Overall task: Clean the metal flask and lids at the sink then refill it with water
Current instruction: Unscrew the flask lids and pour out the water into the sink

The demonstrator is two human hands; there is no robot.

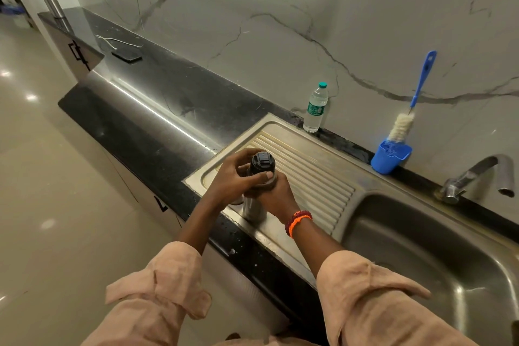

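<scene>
flask (254, 209) upright on the sink's ribbed drainboard (317, 177), black lid (262, 161) on top.
left hand (238, 177) wraps its fingers round the lid; right hand (276, 195) grips the flask's neck. behind stand a plastic bottle (316, 108) and a brush (407, 112) in a blue cup (389, 158).

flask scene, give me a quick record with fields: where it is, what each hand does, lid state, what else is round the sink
flask: metal flask upright on the ribbed draining board, left of the sink basin
lid: black lid on the flask top
left hand: left hand grips the lid area, fingers curled round it
right hand: right hand grips the flask neck
tap: tap, no water seen running
nearby: bottle brush in blue cup; plastic water bottle by the wall
</scene>
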